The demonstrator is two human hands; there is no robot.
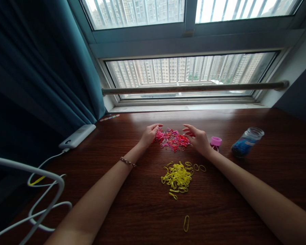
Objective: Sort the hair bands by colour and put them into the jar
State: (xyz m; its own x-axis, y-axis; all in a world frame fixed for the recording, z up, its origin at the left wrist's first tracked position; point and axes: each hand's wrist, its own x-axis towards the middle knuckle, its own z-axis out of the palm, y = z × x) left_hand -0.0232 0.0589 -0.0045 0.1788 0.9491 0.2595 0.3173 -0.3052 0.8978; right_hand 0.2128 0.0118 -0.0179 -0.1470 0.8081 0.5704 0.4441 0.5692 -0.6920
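Observation:
A loose pile of red and pink rubber bands (173,139) lies on the brown wooden table. At the pile's left edge is my left hand (150,134), fingers stretched out and touching the bands; some fingertips are hard to make out. My right hand (198,139) is at the opposite edge, its fingers apart and slightly curved, with nothing visible in them. Nearer to me sits a heap of yellow rubber bands (178,177), with a few loose ones around it. A single yellow rubber band (186,223) lies apart, close to the front.
Right of my right hand stands a small container with a pink rim (216,139), partly hidden by my wrist. Beyond it a clear jar (247,142) holds blue contents. A white power strip (78,136) and white cables (48,207) are at left. A window rail (193,89) runs behind.

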